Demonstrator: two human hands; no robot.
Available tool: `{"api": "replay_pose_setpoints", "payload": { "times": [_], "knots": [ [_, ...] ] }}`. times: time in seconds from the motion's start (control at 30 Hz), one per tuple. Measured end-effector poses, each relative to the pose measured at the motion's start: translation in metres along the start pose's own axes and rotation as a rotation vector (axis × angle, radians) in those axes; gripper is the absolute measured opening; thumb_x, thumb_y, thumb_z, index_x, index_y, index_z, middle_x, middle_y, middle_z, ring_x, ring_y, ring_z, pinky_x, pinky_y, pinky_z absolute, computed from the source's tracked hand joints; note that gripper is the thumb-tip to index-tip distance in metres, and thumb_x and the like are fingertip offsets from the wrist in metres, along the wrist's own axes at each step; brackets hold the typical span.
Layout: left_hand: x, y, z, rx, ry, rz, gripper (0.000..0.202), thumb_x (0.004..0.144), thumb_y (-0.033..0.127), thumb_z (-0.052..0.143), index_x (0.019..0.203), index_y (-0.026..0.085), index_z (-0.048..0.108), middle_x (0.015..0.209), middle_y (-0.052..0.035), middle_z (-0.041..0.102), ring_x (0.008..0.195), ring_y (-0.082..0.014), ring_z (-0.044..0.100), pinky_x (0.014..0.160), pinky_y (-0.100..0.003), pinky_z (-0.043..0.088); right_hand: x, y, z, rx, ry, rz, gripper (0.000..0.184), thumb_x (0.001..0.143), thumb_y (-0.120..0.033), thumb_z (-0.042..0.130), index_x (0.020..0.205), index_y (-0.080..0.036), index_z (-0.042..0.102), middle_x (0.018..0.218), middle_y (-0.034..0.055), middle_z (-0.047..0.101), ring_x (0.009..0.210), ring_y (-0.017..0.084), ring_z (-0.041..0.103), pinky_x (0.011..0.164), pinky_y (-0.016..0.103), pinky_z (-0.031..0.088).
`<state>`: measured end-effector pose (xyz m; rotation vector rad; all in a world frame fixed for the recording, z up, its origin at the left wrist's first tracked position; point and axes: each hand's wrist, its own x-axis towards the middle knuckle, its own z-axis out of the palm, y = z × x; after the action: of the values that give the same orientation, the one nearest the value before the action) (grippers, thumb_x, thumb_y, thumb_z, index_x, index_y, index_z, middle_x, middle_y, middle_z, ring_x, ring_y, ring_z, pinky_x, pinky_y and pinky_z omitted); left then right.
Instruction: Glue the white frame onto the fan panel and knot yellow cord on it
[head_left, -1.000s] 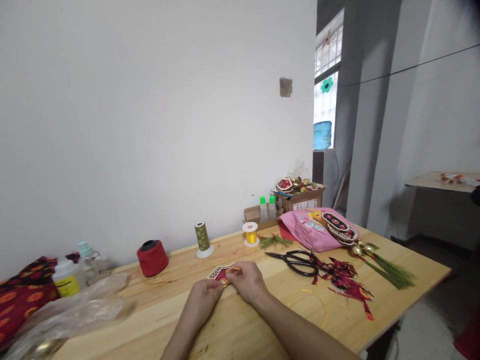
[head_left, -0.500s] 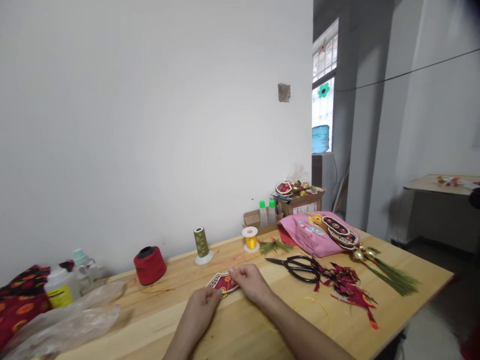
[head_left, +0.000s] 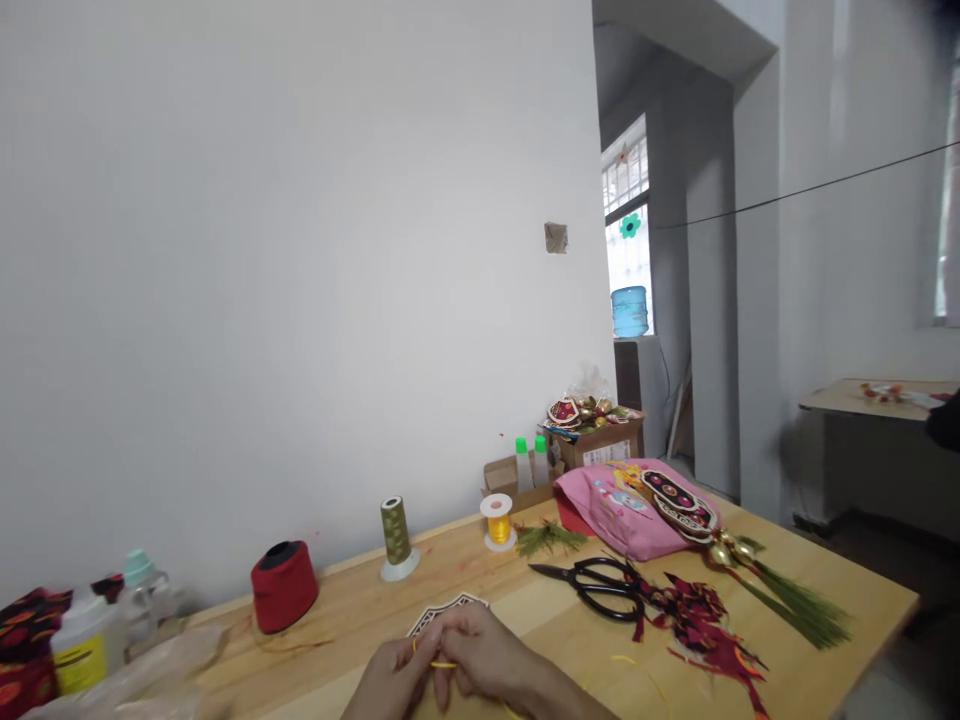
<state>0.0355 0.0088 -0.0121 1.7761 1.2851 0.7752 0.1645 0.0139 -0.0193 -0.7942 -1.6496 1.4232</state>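
My left hand (head_left: 391, 680) and my right hand (head_left: 487, 655) meet near the table's front edge, fingers closed and pinched together. A thin yellow cord (head_left: 444, 665) runs between their fingertips, and both hands grip it. Just beyond the fingers shows the pale openwork rim of a flat ornament (head_left: 448, 604); my hands cover the rest, so I cannot tell whether it is held or lies on the table. To the right are black-handled scissors (head_left: 609, 590) beside dark red fabric scraps (head_left: 701, 625).
Along the wall stand a red thread cone (head_left: 285, 590), a green thread spool (head_left: 394, 535) and a yellow cord spool (head_left: 498, 525). A pink cloth (head_left: 611, 510) bears a tasselled ornament (head_left: 679, 505). Bottles (head_left: 86, 640) and clear plastic (head_left: 150, 675) occupy the left.
My hands have come together and nearer to me, from the ornament's two ends to the yellow cord. The view has tilted up, so the table sits lower.
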Motion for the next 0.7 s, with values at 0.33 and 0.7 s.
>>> {"api": "replay_pose_setpoints", "payload": {
  "times": [0.33, 0.7],
  "knots": [
    [0.004, -0.011, 0.0, -0.368, -0.082, -0.034, 0.05, 0.053, 0.066, 0.045, 0.047, 0.016, 0.045, 0.034, 0.0094, 0.026, 0.036, -0.0048, 0.012, 0.041, -0.023, 0.005, 0.002, 0.007, 0.001, -0.314, -0.001, -0.015, 0.035, 0.064, -0.013, 0.046, 0.096, -0.022, 0.056, 0.047, -0.0067, 0.048, 0.035, 0.005, 0.041, 0.038, 0.013, 0.029],
    [0.003, -0.01, -0.001, -0.282, 0.083, -0.132, 0.052, 0.047, 0.068, 0.047, 0.046, 0.016, 0.048, 0.028, 0.0108, 0.022, 0.031, -0.0037, 0.014, 0.04, -0.022, 0.005, -0.003, -0.003, -0.007, -0.806, 0.339, -0.068, 0.015, 0.062, -0.036, 0.057, 0.072, -0.028, 0.066, 0.062, -0.0041, 0.065, 0.056, 0.01, 0.056, 0.049, 0.017, 0.031]
  ]
}}
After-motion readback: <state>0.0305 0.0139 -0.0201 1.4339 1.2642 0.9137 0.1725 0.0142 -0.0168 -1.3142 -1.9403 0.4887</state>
